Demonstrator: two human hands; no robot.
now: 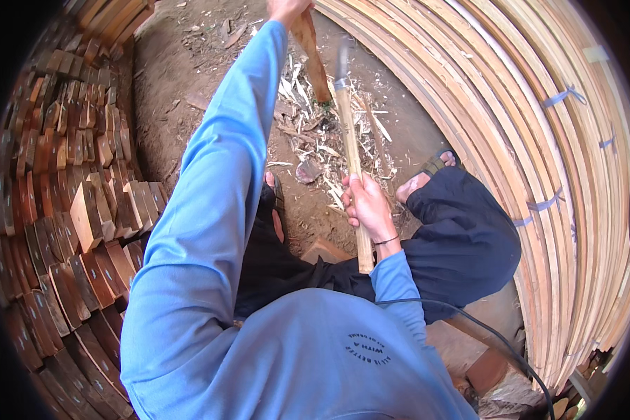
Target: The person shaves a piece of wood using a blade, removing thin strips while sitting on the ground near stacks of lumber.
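At the top edge my left hand [289, 8], partly cut off, is closed round the upper end of a rough brown wooden stake [308, 54]. The stake leans, its lower end standing among pale wood chips [313, 129] on the ground. Between my knees my right hand [371, 206] grips a chopping blade by its long wooden handle [347, 126]. A metal collar joins that handle to the blade [342, 61], which is smeared by motion. The blade is just right of the stake, apart from it in this view.
Tall stacks of cut timber blocks [84, 210] rise at the left. Bundled long pale strips [539, 140] curve along the right, tied with blue bands. My sandalled feet flank the chips. A black cable [490, 332] crosses at lower right near broken blocks [486, 371].
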